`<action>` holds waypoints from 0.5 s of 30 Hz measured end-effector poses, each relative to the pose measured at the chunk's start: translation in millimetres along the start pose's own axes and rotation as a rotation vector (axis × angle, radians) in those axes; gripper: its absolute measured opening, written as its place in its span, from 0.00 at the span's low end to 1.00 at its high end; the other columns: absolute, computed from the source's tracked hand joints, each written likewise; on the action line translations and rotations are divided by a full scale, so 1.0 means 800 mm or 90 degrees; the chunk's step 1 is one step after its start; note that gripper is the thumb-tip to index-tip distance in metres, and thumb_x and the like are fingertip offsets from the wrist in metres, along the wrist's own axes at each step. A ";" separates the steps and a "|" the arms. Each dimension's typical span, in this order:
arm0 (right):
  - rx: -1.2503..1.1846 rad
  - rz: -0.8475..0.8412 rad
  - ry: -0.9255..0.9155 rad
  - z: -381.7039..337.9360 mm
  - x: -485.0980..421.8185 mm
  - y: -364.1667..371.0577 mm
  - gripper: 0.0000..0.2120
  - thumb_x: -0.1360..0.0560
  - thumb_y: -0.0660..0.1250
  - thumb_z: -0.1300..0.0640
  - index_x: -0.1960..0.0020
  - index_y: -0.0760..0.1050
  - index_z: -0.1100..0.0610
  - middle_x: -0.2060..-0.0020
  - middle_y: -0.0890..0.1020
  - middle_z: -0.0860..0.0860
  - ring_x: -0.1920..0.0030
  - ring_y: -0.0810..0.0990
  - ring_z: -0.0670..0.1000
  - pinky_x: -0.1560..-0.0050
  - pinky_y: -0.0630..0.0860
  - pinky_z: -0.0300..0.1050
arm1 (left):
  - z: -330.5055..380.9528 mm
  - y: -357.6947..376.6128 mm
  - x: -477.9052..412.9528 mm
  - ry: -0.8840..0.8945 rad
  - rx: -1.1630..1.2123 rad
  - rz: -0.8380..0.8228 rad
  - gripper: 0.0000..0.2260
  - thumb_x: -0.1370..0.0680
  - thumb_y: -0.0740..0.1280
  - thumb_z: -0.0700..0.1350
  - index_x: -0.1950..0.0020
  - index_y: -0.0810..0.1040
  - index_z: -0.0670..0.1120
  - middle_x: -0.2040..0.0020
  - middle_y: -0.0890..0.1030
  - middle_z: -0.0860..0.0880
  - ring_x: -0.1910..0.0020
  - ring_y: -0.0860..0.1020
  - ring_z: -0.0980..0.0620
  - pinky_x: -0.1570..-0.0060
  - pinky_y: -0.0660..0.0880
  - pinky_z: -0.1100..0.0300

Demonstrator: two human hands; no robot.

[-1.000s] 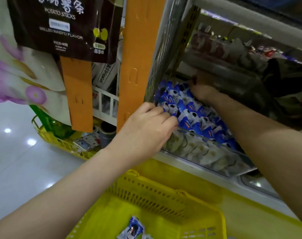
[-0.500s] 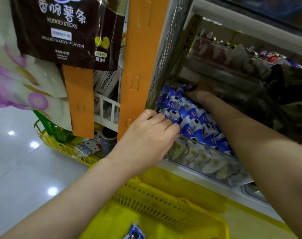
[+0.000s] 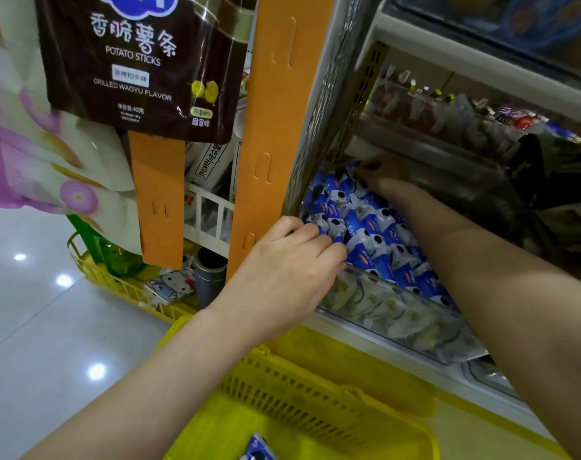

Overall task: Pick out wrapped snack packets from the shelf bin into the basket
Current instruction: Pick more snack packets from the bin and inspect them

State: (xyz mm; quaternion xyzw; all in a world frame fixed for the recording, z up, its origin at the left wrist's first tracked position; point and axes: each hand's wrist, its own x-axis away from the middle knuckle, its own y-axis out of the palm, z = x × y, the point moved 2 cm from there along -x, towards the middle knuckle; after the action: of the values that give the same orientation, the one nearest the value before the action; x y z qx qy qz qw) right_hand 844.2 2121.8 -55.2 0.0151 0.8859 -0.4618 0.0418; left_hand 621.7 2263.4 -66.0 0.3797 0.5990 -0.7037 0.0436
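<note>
Reaching into the shelf bin (image 3: 398, 313), the left hand (image 3: 282, 270) is curling its fingers round blue snack packets (image 3: 375, 234) at its near left corner. The right hand (image 3: 383, 180) is touching packets at the far end, grip too shadowed to tell. One packet (image 3: 257, 450) is lying in the yellow basket (image 3: 302, 393).
</note>
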 end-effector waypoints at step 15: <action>-0.325 0.221 -0.220 -0.049 0.202 -0.052 0.03 0.23 0.64 0.58 0.51 0.74 0.57 0.60 0.77 0.47 0.62 0.75 0.38 0.61 0.70 0.26 | 0.032 -0.031 0.036 -0.243 0.408 0.115 0.08 0.20 0.58 0.42 0.43 0.73 0.48 0.50 0.73 0.56 0.48 0.70 0.58 0.49 0.65 0.67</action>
State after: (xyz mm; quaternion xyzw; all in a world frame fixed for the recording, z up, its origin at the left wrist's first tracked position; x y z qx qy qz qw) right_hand 677.8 2128.3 -12.8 0.0760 0.9370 -0.2070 0.2711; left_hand 576.0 2259.3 -63.0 0.2873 0.2936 -0.9067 0.0955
